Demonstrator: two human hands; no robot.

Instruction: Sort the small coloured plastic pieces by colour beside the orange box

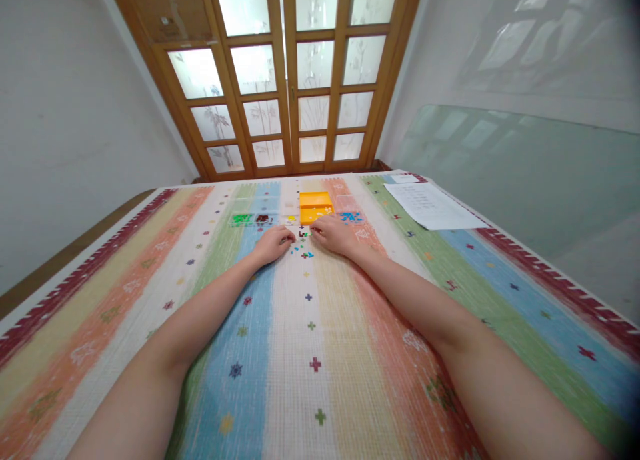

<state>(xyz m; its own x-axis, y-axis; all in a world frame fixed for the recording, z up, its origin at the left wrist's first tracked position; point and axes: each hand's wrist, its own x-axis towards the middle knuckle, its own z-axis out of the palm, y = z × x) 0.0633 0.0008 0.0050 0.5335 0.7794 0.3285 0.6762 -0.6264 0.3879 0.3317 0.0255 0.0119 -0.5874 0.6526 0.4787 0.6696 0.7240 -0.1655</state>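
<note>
My left hand (273, 244) rests on the striped tablecloth with its fingers curled and the fingertips close together. Facing it, my right hand (332, 235) lies just in front of an open orange-yellow box (316, 199), thumb and fingers pinched. Whatever either hand holds is too small to make out. Between the hands lie several tiny loose pieces (303, 247), blue, green and dark. White bits show in the near half of the orange-yellow box. Beyond my left hand are clear open boxes with green pieces (243, 219), dark brown pieces (263, 219) and yellow pieces (291, 219).
Right of the orange-yellow box, another clear box holds blue pieces (351, 217). Printed paper sheets (433, 205) lie at the right edge of the table. The patterned tablecloth (295, 380) runs toward me. Wooden glass-paned doors (290, 93) stand behind, with walls on both sides.
</note>
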